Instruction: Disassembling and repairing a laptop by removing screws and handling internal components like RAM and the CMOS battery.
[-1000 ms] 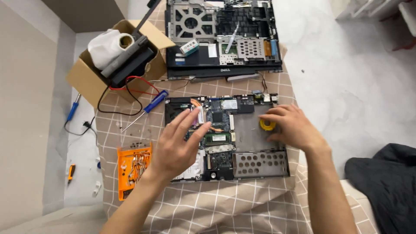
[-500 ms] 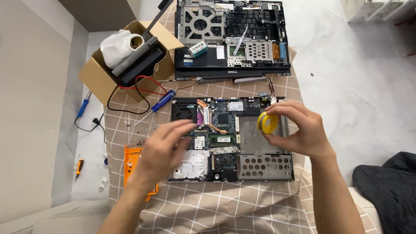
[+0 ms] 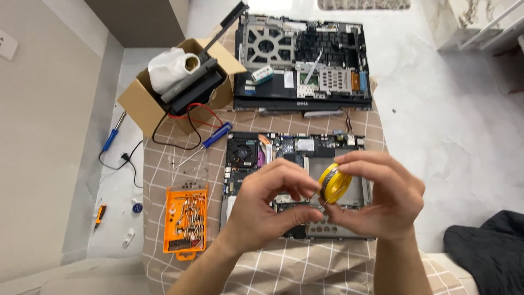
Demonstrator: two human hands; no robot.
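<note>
- Right hand (image 3: 382, 196) pinches a small yellow spool (image 3: 334, 184) of thin wire, fingers closed round its rim, held up over the open laptop base (image 3: 297, 186) at about 3 o'clock from frame centre; likely lifted so the wire end can be reached.
- Left hand (image 3: 267, 205) closed in a fingertip pinch right at the spool's 9 o'clock edge, seemingly on the loose wire end; wire too thin to confirm.
- Both hands are above the board, not touching it.
- Orange parts tray (image 3: 185, 221) at 8 o'clock on the checked cloth (image 3: 262, 273): holds bits and small screws, kept close by the left arm.
- Cardboard box (image 3: 164, 93) at 11 o'clock: white bundle, black long parts, red and black wires spilling out.
- Blue-handled screwdriver (image 3: 210, 139) between box and base.
- Second opened laptop shell (image 3: 303, 60) at 12 o'clock.
</note>
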